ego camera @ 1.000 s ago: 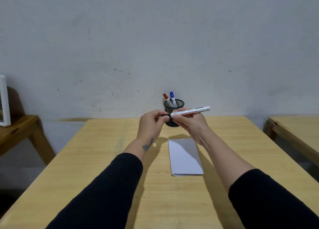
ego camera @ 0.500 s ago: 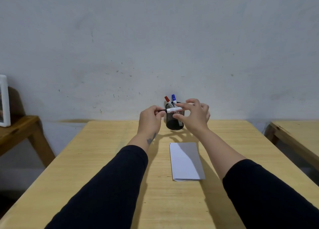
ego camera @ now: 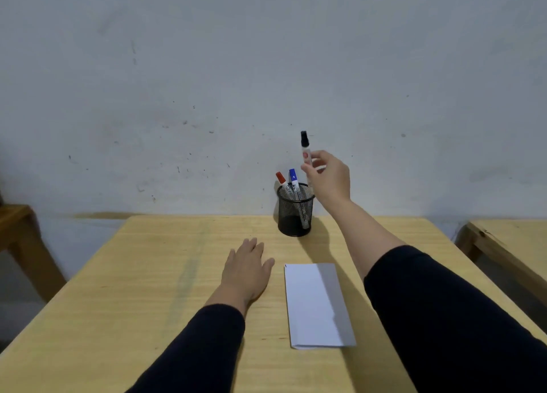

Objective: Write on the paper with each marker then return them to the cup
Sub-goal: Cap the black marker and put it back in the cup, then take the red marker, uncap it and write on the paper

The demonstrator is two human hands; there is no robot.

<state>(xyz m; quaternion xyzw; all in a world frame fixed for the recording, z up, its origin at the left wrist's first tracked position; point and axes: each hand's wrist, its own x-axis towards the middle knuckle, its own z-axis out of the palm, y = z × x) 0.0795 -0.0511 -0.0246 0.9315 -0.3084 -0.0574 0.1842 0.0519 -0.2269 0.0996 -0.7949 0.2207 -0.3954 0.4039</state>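
Observation:
A black mesh cup (ego camera: 295, 212) stands at the table's far edge with a red-capped marker (ego camera: 281, 180) and a blue-capped marker (ego camera: 293, 179) leaning in it. My right hand (ego camera: 330, 179) holds a black-capped marker (ego camera: 305, 148) upright just above the cup's right rim, cap up, lower end behind my fingers. My left hand (ego camera: 247, 270) lies flat on the table, fingers apart, left of the white folded paper (ego camera: 316, 304). The paper has a tiny dark mark at its top left corner.
The wooden table (ego camera: 142, 289) backs onto a scuffed grey wall. Another wooden table (ego camera: 509, 244) stands to the right and a wooden bench or shelf (ego camera: 17, 230) to the left.
Both hands held the marker horizontally in front of the cup. Now my left hand has let go and dropped to the table, and my right hand has turned the marker upright above the cup.

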